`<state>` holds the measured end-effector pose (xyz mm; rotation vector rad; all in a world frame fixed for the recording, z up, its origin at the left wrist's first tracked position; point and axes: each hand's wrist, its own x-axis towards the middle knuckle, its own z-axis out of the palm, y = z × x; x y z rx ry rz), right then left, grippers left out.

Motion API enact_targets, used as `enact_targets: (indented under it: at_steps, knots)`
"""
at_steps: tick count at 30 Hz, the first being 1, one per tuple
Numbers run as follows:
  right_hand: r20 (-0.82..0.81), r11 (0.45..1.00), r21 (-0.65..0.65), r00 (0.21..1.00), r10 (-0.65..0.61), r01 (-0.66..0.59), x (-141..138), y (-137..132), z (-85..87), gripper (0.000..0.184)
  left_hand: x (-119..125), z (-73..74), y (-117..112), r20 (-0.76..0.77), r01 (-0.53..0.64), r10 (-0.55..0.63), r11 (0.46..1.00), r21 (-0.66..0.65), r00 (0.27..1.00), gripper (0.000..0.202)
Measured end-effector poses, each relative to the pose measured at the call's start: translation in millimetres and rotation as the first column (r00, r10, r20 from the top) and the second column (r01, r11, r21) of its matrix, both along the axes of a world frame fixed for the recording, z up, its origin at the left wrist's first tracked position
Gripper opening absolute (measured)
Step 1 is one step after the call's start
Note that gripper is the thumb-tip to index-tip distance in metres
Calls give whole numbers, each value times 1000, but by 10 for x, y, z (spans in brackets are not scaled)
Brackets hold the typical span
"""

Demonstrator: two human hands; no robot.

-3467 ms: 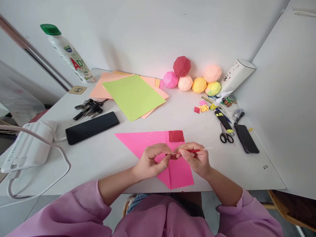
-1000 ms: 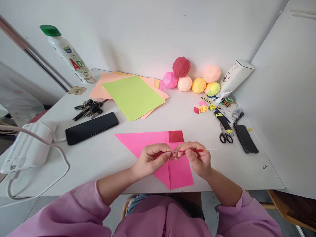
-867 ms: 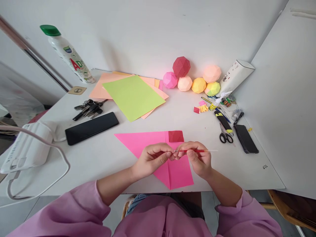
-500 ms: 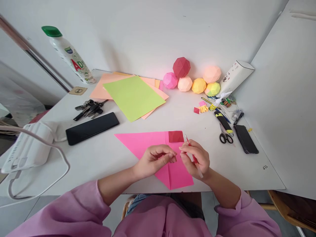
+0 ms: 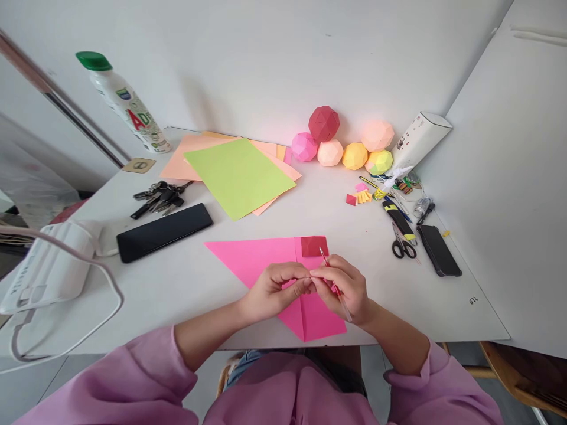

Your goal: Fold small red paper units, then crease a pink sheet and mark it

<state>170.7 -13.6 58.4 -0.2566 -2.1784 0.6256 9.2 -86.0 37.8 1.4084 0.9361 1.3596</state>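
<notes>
My right hand (image 5: 343,289) is closed around a thin red pen with a clear barrel (image 5: 338,293), its tip pointing up and away from me. My left hand (image 5: 279,289) is closed in a pinch, its fingertips touching those of my right hand. Whatever lies between the fingertips, if anything, is too small or hidden to make out. Under both hands is a pink sheet of paper (image 5: 261,258) with a crease and a pointed left corner. A small dark red paper rectangle (image 5: 313,246) lies on its upper edge.
Green paper (image 5: 239,177) overlaps peach sheets at the back. Faceted paper balls (image 5: 330,152) stand along the wall. On the right are scissors (image 5: 403,248), a cutter (image 5: 398,221), a glue bottle (image 5: 390,184) and a phone (image 5: 439,251); on the left, a black phone (image 5: 165,232) and keys (image 5: 162,198).
My right hand has moved left with the pen, and its fingertips now meet those of my left hand. A gap separated them before. My left hand has stayed nearly still.
</notes>
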Motion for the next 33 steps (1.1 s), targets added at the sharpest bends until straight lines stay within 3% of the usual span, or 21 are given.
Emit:
enact_targets:
  at_steps: [5, 8, 10, 13, 16, 18, 20, 23, 25, 27, 29, 31, 33]
  knots:
    - [1, 997, 27, 998, -67, 67, 23, 61, -8, 23, 10, 8, 2, -47, -35, 32, 998, -54, 998, 21]
    - [-8, 963, 69, 965, -262, 261, 109, 276, 13, 14, 21, 10, -7, -174, -18, -2, 993, -114, 985, 20]
    - [-23, 870, 132, 879, -476, 475, 229, 524, 20, 5, 31, -1, -13, -300, 15, -48, 994, -111, 953, 21]
    - [-27, 640, 253, 667, -745, 726, 484, 954, -9, 12, 40, -13, -16, -490, 62, -44, 998, 21, 870, 23]
    - [37, 442, 224, 446, -895, 869, 702, 1250, -64, 20, 29, 4, -18, -649, 93, 15, 987, 132, 761, 24]
    - [78, 380, 150, 373, -925, 913, 754, 1304, -92, 27, 7, 16, -26, -749, 80, 61, 985, 151, 660, 23]
    - [108, 421, 60, 414, -904, 905, 720, 1254, -111, 32, -20, 1, -44, -846, 35, 97, 990, 135, 524, 27]
    - [157, 611, -37, 608, -778, 791, 568, 1080, -144, 33, -46, -96, -73, -953, -41, 64, 998, 55, 295, 58]
    - [178, 747, -18, 737, -652, 665, 446, 962, -189, 31, -51, -194, -76, -983, -65, 5, 998, -7, 183, 76]
    - [217, 885, 55, 860, -462, 462, 330, 877, -261, 26, -58, -291, -56, -991, -71, -40, 996, -50, 128, 83]
    - [299, 967, 112, 921, -251, 227, 227, 839, -361, 25, -80, -368, -12, -993, -65, -44, 997, -52, 114, 86]
    - [381, 989, 126, 917, -116, 73, 150, 844, -473, 26, -124, -419, 50, -993, -65, -9, 998, -16, 115, 88]
    - [431, 994, 113, 901, -58, 10, 112, 880, -565, 25, -187, -445, 125, -993, -70, 24, 997, 16, 116, 88]
